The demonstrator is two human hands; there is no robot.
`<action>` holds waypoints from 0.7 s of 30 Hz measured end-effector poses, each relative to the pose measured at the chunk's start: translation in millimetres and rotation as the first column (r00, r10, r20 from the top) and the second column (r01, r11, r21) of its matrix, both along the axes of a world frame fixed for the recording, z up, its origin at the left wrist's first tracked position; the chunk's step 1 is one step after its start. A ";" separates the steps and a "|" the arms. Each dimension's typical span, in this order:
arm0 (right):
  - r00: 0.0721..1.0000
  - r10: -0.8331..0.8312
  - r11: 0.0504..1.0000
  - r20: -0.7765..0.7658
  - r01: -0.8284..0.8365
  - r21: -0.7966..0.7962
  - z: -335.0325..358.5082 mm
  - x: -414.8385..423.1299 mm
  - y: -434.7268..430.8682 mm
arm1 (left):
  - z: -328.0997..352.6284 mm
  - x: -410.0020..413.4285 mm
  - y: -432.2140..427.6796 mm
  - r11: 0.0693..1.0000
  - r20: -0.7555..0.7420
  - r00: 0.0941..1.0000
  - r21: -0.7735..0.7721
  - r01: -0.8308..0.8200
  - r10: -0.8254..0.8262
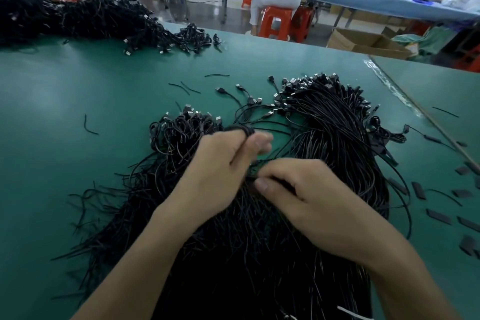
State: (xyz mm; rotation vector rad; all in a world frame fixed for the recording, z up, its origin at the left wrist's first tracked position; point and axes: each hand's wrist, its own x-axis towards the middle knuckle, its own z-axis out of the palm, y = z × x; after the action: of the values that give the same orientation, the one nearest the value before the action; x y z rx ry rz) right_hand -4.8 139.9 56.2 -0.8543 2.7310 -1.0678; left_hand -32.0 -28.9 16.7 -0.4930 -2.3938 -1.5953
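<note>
A big heap of thin black USB cables [335, 138] lies on the green table [78, 101], plugs fanned out at its far end. A smaller bunch of coiled cables [181, 127] sits left of it. My left hand [220, 174] is raised over the heap's middle and grips a coiled black cable [240, 129] wound round its fingers. My right hand [309, 200] lies just right of it, fingers curled, pinching a black cable strand against the heap. Motion blur hides the fingertips.
Another large pile of black cables [78, 18] covers the table's far left. Loose black twist ties [91, 125] and flat black pieces [439, 215] lie scattered. Beyond the table's far edge a person sits on an orange stool [275, 22]; a cardboard box [368, 43] stands on the floor.
</note>
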 end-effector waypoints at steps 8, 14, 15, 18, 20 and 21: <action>0.990 -0.137 0.888 -0.034 0.107 -0.447 9.5 -10.5 20.7 | 20.7 16.0 2.5 0.869 0.362 0.813 0.378 0.320 -0.456; 0.994 0.048 0.857 0.099 0.010 -0.516 3.2 -9.2 22.9 | 21.4 15.4 -8.6 0.665 0.347 0.597 0.582 0.468 -0.724; 0.995 0.052 0.868 0.087 -0.002 -0.497 2.9 -8.9 22.5 | 20.6 15.2 -9.4 0.637 0.347 0.565 0.613 0.467 -0.748; 0.997 0.052 0.901 0.062 -0.020 -0.433 2.2 -8.7 20.8 | 18.4 14.7 -8.9 0.632 0.375 0.543 0.646 0.428 -0.751; 0.999 0.013 0.934 0.039 0.002 -0.356 1.1 -9.3 20.3 | 17.1 12.4 -5.7 0.711 0.411 0.612 0.581 0.395 -0.676; 1.000 -0.012 0.950 0.022 0.018 -0.312 0.5 -9.6 20.1 | 15.9 11.4 -3.8 0.766 0.423 0.665 0.521 0.377 -0.616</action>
State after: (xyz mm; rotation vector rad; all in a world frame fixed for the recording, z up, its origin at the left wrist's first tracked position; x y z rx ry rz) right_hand -14.4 160.0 56.7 -0.8530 2.5947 -1.5317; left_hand -20.6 -32.6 32.7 -0.7304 -2.3021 -2.7692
